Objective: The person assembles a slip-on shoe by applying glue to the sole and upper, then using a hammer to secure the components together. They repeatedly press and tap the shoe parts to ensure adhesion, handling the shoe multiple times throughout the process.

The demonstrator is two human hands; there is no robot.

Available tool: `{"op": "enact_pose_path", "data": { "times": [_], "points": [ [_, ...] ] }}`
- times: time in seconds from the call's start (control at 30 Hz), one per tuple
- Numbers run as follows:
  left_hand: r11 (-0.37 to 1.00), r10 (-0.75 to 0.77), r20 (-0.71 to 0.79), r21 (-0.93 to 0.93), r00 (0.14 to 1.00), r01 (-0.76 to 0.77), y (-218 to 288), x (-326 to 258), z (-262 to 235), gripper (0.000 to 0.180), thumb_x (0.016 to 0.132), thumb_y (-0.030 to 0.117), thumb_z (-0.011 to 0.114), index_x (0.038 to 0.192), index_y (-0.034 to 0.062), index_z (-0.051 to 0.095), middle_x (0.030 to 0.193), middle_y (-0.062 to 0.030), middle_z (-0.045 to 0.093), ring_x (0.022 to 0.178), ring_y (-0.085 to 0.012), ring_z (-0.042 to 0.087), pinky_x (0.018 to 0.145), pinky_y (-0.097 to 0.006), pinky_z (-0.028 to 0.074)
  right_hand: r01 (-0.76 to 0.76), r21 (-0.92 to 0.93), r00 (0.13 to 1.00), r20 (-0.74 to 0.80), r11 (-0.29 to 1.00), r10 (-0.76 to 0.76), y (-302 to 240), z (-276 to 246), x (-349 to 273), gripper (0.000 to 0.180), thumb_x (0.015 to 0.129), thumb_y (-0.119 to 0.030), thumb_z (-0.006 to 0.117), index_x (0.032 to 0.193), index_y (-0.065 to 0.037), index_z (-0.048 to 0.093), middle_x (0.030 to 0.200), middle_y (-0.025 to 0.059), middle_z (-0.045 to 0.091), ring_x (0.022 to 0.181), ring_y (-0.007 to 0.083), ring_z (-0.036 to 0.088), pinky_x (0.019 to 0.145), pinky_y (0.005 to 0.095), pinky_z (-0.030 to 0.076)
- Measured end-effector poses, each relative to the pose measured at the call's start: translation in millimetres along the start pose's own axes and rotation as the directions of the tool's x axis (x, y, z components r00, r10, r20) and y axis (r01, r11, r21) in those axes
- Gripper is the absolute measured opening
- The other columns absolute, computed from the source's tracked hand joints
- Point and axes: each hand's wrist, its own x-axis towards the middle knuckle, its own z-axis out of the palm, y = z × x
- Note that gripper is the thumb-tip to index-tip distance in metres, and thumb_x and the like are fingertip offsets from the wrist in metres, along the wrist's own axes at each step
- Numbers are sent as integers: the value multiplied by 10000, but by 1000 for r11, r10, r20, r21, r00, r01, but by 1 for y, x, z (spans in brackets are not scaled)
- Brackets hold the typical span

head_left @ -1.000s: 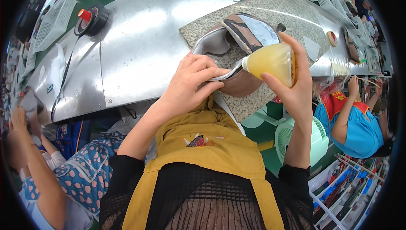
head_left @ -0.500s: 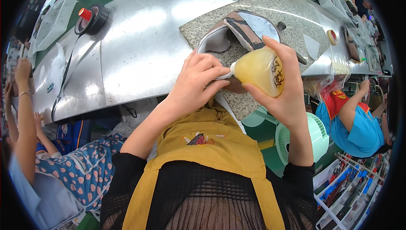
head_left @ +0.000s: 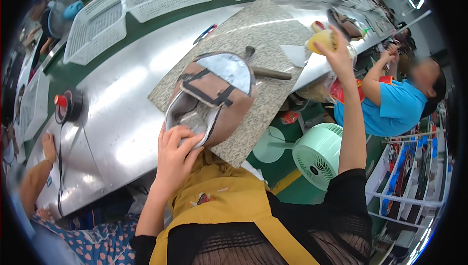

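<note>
Steel covers the long workbench (head_left: 122, 99), and on it lies a speckled stone slab (head_left: 273, 36) that reaches over the near edge toward the person. White plastic baskets (head_left: 97, 26) stand in a row on the green strip behind the bench, and a pale green fan (head_left: 319, 154) stands on the floor below the right side. On the slab rests the shoe upper (head_left: 214, 94), brown-pink with dark straps and a shiny grey toe part, its open side turned to the person. The left hand (head_left: 175, 160) grips the near rim of this upper, fingers curled over the edge and thumb below, so the piece is pinned at the slab's corner. The right hand (head_left: 336, 53) is stretched far out to the right end of the bench and is closed around a soft yellow squeeze bottle (head_left: 322, 38); I cannot tell if the bottle touches the bench. A wooden-handled tool (head_left: 265, 70) lies just beside the upper, and a small white piece (head_left: 295, 54) lies near it. I judge that the left grip should remain firm and low, because the upper hangs partly over the edge and may tip. The bottle should stay upright while it is carried, so nothing drips on the steel.
</note>
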Motion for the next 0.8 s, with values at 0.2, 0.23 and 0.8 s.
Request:
{"op": "enact_pose_path", "data": {
  "times": [0.2, 0.23, 0.8],
  "points": [
    [999, -29, -9, 15, 1000, 29, 3, 1, 7, 315, 697, 85, 699, 1004, 128, 647, 936, -35, 540, 1013, -249, 501, 972, -481, 313, -50, -170, 985, 156, 984, 77, 50, 49, 9, 763, 706, -403, 721, 1319, -78, 405, 1159, 199, 491, 1090, 338, 501, 909, 383, 419],
    [999, -28, -9, 22, 1000, 28, 4, 1, 6, 317, 699, 86, 698, 1009, 129, 646, 938, -35, 540, 1014, -249, 501, 975, -482, 311, -66, -203, 978, 179, 977, 104, 57, 57, 10, 770, 705, -407, 718, 1326, -85, 397, 1155, 197, 490, 1090, 342, 500, 905, 386, 422],
    [955, 133, -58, 274, 989, -112, 2, -4, 17, 330, 752, 242, 674, 1048, 139, 572, 906, -2, 499, 1047, -152, 492, 1098, -555, 164, 59, 227, 911, 386, 972, -146, -44, 58, -6, 464, 826, -143, 610, 1257, -51, 466, 1274, 130, 479, 1191, 296, 432, 988, 364, 328]
  ]
}}
